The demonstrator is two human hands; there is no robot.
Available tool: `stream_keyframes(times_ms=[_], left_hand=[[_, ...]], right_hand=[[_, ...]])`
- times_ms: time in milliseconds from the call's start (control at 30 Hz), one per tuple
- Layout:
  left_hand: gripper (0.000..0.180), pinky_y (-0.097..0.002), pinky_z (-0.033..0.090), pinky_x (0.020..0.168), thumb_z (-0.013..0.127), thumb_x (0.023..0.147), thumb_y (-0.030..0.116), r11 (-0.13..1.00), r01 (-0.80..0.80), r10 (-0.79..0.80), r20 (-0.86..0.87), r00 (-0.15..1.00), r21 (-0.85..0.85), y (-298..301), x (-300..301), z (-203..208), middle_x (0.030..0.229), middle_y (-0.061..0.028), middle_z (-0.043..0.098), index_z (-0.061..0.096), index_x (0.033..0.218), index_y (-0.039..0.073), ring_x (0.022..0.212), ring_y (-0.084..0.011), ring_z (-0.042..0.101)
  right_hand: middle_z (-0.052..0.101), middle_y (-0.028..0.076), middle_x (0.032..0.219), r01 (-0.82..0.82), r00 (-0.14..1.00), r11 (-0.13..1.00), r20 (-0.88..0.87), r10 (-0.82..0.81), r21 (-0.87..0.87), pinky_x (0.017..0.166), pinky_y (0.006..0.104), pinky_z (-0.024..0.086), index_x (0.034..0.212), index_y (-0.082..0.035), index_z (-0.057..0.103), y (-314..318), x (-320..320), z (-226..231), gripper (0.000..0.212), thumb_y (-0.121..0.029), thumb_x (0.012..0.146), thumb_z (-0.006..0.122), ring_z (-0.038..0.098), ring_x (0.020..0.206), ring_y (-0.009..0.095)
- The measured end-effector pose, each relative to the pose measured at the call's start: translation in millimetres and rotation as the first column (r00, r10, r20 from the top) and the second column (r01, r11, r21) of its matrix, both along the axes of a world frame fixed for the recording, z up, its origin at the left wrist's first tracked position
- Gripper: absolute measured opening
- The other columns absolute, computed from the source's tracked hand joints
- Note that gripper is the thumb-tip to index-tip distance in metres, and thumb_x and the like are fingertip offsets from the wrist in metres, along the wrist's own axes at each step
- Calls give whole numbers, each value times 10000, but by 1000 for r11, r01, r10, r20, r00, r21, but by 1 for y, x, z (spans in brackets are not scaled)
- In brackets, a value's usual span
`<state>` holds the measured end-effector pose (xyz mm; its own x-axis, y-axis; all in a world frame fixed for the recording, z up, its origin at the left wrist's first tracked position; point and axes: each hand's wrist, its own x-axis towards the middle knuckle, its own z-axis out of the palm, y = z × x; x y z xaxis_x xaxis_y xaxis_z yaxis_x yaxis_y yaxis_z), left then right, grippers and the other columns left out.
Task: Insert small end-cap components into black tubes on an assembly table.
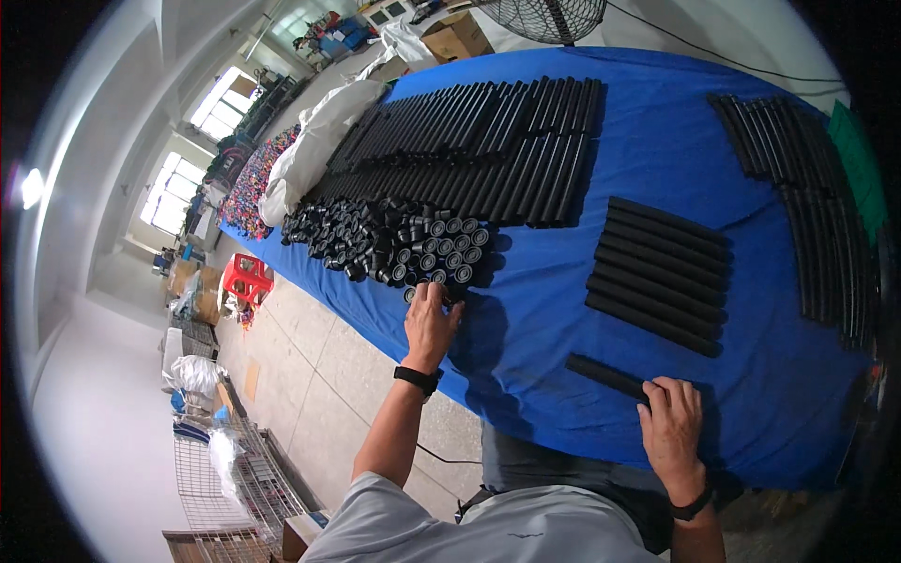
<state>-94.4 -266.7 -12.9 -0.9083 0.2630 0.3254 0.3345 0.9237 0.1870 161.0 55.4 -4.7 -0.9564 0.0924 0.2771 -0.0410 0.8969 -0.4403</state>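
Note:
My left hand (pixel 432 328) is at the near edge of a heap of short black round caps (pixel 349 242). Its fingers curl down over a black cap (pixel 450 295), with the thumb on the right side; the fingers partly hide this cap. More caps beside it stand upright and show ringed ends. Over on the right, my right hand (pixel 674 427) grips the near end of a single black tube (pixel 603 373) lying slantwise on the blue cloth. Just beyond that tube lies a row of several black tubes (pixel 660 277), set side by side.
Long rows of black tubes (pixel 554 178) cover the far left of the blue-covered table (pixel 535 328). Another stack of tubes (pixel 817 216) lies along the right edge. A white sack (pixel 324 141) and a multicoloured pile (pixel 258 178) sit at the left end. A fan (pixel 549 19) stands behind.

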Motion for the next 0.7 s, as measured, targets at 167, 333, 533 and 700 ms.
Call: stream_keyframes(times_ms=[167, 333, 533, 700], left_hand=[[412, -319, 531, 730, 728, 790, 112, 932, 131, -113, -73, 991, 339, 2, 6, -1, 953, -97, 619, 563, 1155, 20, 868, -218, 626], [318, -317, 561, 693, 561, 872, 80, 206, -310, -543, 372, 753, 928, 56, 27, 62, 936, -82, 620, 584, 1181, 10, 887, -192, 636], [224, -262, 524, 558, 573, 914, 128, 142, -496, -919, 300, 255, 857, 162, 36, 57, 932, -73, 618, 579, 1115, 30, 831, -169, 629], [419, -214, 476, 547, 625, 861, -13, 356, -218, -932, 326, -160, 909, 251, 75, 44, 799, 11, 566, 609, 1277, 41, 692, -78, 575]], right_hand=[[572, 117, 1067, 32, 999, 999, 14, -32, 23, 853, 444, 436, 1155, -17, 583, 1, -1, 1, 397, -75, 790, 727, 550, 982, 282], [581, 125, 1035, 69, 998, 997, 14, -68, -42, 811, 420, 451, 1175, -12, 608, 13, 5, 3, 392, -92, 810, 726, 561, 954, 284], [638, 174, 1047, 249, 968, 904, 46, -249, -348, 870, 385, 490, 1168, 15, 597, 62, 32, 16, 380, -62, 818, 724, 621, 992, 280], [669, 112, 950, 332, 940, 726, 145, -309, -603, 817, 326, 506, 1080, -20, 603, 91, 52, 14, 386, -169, 788, 806, 652, 905, 197]])
